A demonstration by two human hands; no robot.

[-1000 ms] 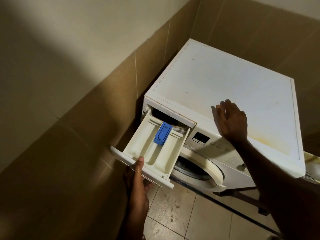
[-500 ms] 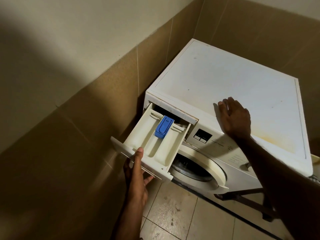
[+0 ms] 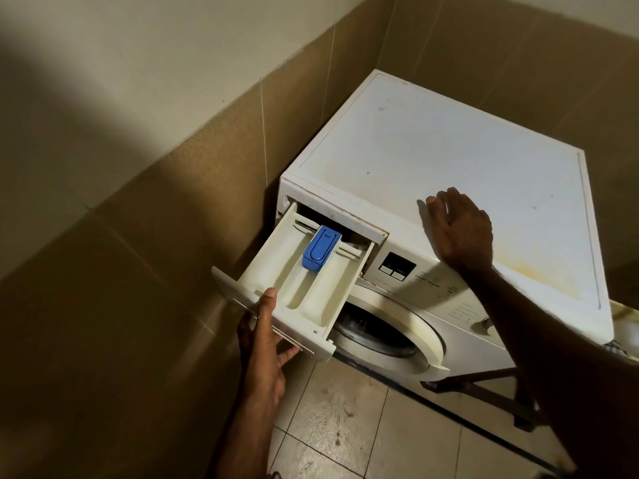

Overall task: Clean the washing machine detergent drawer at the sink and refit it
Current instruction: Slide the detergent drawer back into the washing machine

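Observation:
The cream detergent drawer (image 3: 276, 274) sticks far out of its slot at the top left of the white washing machine (image 3: 449, 167). A blue softener cap (image 3: 320, 248) sits in its middle compartment. My left hand (image 3: 264, 340) grips the drawer's front panel, thumb on the top edge and fingers underneath. My right hand (image 3: 460, 233) rests flat on the machine's top near the front edge, fingers spread.
The machine stands in a corner of brown-tiled walls (image 3: 155, 271), close on the left and behind. Its round door (image 3: 390, 337) is below the drawer. A dark metal stand (image 3: 484, 385) carries the machine above the beige tiled floor (image 3: 345, 426).
The drawer stays pulled out in my left hand's grip. My right hand stays on the machine top. The view has shifted slightly.

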